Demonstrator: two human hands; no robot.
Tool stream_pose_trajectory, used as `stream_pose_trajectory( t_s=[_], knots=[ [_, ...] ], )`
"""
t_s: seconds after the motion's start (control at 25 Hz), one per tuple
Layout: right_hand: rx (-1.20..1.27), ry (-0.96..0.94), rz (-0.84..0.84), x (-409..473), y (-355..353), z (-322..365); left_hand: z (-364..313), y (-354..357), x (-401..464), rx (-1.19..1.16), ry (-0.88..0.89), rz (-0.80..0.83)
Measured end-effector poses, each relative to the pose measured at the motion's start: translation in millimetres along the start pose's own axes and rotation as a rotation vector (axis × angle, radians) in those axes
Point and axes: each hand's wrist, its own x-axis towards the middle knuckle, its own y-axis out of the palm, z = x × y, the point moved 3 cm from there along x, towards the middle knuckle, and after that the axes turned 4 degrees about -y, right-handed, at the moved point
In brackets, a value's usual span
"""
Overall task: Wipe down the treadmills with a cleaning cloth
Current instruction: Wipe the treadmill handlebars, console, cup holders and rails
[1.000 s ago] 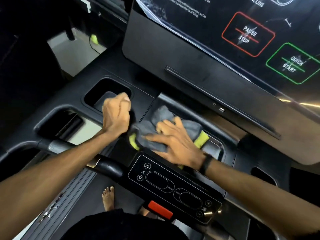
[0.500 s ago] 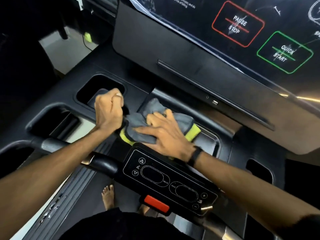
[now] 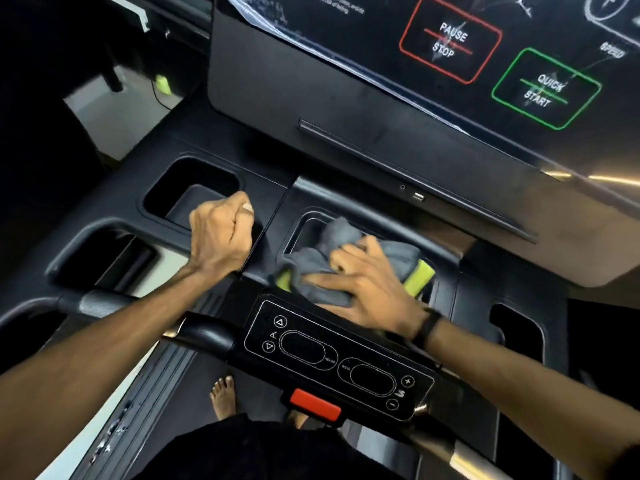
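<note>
Bottom centre, the button panel (image 3: 339, 362) sits nearest; just above it the right hand (image 3: 367, 289) lies spread, fingers pressing the grey-and-green cleaning cloth (image 3: 349, 251) into the centre tray (image 3: 446, 268). The cloth looks soft, light and bunchy, best gathered under a flat palm. Centre left, the left hand (image 3: 221, 237) rests in an empty fist on the console.

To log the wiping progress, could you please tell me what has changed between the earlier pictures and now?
The right hand has slid the cloth slightly rightward in the centre tray, opening a gap to the left hand. Nothing was taken or let go. The left hand stays a fist beside the cup holder; the right still presses the cloth.
</note>
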Motion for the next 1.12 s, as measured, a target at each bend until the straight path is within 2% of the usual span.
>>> stream_pose_trajectory(
  t_s=[0.16, 0.32, 0.48, 0.64, 0.72, 0.8, 0.92, 1.0, 1.12],
  knots=[
    [0.003, 0.068, 0.036, 47.7, 9.5, 13.4, 0.1, -2.7, 0.2, 0.017, -0.027, -0.015],
    [0.034, 0.196, 0.095, -31.8, -22.3, -5.8, 1.2, 2.4, -0.4, 0.033, -0.003, 0.025],
    [-0.051, 0.451, 0.065, -124.3, -43.2, -21.0, 2.2, 5.2, 1.5, 0.007, -0.05, 0.019],
    [-0.203, 0.759, -0.014, -104.7, -32.9, -43.8, -1.9, 5.7, -0.7, 0.032, 0.02, 0.036],
    [-0.24, 0.726, 0.009, -63.5, -23.2, -50.3, -2.7, 6.4, -0.6, 0.037, 0.034, 0.043],
    [-0.251, 0.618, 0.046, -14.2, -9.4, -45.5, -4.4, 5.8, -1.0, 0.044, 0.046, 0.042],
    [-0.187, 0.515, 0.12, 45.5, -0.3, -28.7, -9.2, 3.0, -2.4, 0.074, 0.049, 0.039],
    [-0.077, 0.445, 0.171, 46.5, -1.8, -20.0, -10.2, 2.2, -2.0, 0.076, 0.05, 0.05],
    [0.174, 0.324, 0.2, -1.6, -12.4, -8.8, -9.2, 1.6, -2.6, 0.078, 0.052, 0.092]
  ],
)
